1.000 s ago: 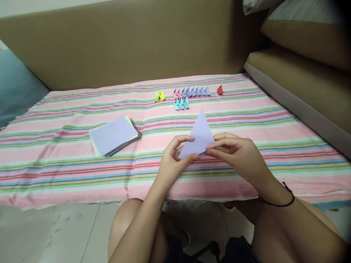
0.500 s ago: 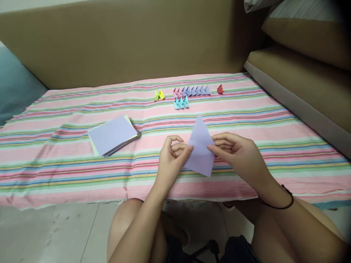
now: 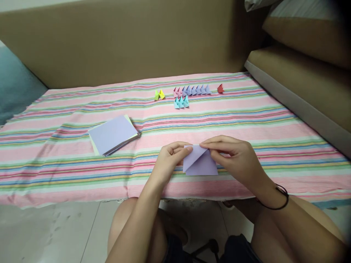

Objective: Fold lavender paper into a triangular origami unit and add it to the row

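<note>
Over the near part of the cloth (image 3: 68, 171), a folded purple paper (image 3: 201, 164) is between the left hand (image 3: 170, 159) and the right hand (image 3: 241, 153). With the paper as the clock's hub and twelve pointing away from the person, the left hand comes in from nine and clamps the corner toward ten: thumb flat on the front face, fingers folded behind it. The right hand comes in from three. Its forefinger lies along the top edge near twelve, while its thumb stands slightly apart from it, at the edge toward two. Both tips seem to touch the paper, but I cannot tell whether they pinch it. A slanting flap covers the ten o'clock part of the paper, and the rest spreads toward six, below the fingertips.

Well apart, between nine and ten, lies the stack (image 3: 113, 135). At twelve, farther off, run purple pieces (image 3: 197, 90), with pink pieces (image 3: 177, 92) adjoining on their nine o'clock end. Cyan pieces (image 3: 181, 103) and a yellow piece (image 3: 161, 95) sit toward eleven; a red piece (image 3: 220, 88) sits between twelve and one.
</note>
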Available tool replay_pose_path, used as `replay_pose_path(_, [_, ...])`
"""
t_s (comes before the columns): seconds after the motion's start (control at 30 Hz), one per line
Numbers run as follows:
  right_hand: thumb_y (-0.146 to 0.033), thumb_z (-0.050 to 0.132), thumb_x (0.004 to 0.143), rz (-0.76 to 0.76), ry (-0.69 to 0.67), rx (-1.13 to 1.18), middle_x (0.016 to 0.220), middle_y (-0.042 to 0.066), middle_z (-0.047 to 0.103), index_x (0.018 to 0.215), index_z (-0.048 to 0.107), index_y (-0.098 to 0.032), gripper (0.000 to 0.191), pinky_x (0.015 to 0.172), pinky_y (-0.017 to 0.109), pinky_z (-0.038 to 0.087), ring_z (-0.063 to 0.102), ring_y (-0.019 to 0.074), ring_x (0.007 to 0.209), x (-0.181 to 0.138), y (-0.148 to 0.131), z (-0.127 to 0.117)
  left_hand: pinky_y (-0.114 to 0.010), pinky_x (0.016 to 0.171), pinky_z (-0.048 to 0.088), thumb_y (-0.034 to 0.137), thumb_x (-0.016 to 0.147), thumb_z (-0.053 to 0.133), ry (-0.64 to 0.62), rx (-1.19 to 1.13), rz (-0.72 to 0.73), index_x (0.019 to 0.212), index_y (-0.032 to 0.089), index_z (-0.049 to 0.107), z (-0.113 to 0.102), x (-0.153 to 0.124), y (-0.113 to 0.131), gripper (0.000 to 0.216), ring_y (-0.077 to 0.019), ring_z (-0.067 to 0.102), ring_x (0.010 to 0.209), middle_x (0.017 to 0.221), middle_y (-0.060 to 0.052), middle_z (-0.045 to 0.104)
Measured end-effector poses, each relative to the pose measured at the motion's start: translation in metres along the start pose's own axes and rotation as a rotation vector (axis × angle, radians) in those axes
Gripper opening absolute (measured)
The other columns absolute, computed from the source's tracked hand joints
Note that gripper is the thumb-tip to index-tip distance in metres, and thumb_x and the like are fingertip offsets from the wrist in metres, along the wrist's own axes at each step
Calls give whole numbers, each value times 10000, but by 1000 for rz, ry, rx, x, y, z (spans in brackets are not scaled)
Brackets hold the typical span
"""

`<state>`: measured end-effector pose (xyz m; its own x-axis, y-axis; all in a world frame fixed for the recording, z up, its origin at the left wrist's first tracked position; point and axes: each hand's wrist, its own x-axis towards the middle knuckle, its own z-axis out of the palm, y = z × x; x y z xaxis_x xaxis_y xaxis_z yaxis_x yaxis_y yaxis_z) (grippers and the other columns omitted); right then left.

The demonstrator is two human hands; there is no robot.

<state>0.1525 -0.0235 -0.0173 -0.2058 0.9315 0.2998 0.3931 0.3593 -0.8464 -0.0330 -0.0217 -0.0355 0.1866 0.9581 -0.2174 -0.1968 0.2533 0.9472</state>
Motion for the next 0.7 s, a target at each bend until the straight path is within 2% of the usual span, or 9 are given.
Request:
replay_pose_path(0.1, [-264, 587, 800, 153, -56, 168, 1012, 49, 701, 992, 703, -241, 226, 723, 331, 554, 649, 226, 933, 0, 3, 1, -212, 534, 430, 328, 638, 768, 31, 53, 23, 848, 147, 681, -2, 1, -2, 290, -103, 547, 550, 630, -4, 628])
replay_pose_path(0.2, [-366, 618, 794, 265, -130, 219, 864, 51, 704, 921, 692, -206, 217, 639, 304, 530, 647, 198, 772, 1, 6, 2, -220, 536, 423, 318, 630, 774, 51, 97, 58, 823, 147, 683, -1, 1, -5, 273, -104, 540, 546, 609, -2, 616])
replay_pose_path(0.3, [-372, 599, 808, 255, -163, 155, 725, 31, 661, 794, 675, -191, 196, 575, 275, 473, 587, 161, 656, 2, 8, 4, -217, 508, 392, 333, 652, 757, 29, 141, 75, 797, 148, 686, 2, 1, -7, 246, -90, 494, 508, 550, 16, 564])
replay_pose_path(0.4, [-362, 586, 809, 245, -185, 154, 687, 15, 635, 787, 663, -195, 185, 534, 259, 431, 555, 147, 617, 3, 9, 5, -207, 466, 337, 354, 691, 720, 5, 189, 110, 760, 143, 692, 4, 1, -9, 223, -73, 430, 470, 507, 27, 513])
replay_pose_path(0.57, [-349, 583, 789, 283, -212, 147, 623, -1, 601, 756, 666, -189, 183, 474, 245, 379, 520, 130, 551, 3, 12, 10, -203, 488, 359, 307, 697, 708, -25, 180, 112, 726, 138, 689, 4, 1, -11, 172, -83, 493, 519, 606, -11, 613])
replay_pose_path(0.7, [-341, 605, 766, 305, -241, 133, 644, 9, 630, 747, 675, -184, 173, 481, 248, 389, 538, 136, 564, 4, 15, 10, -199, 512, 380, 293, 697, 707, -51, 204, 96, 732, 137, 688, 3, 2, -12, 161, -89, 532, 540, 647, -19, 648])
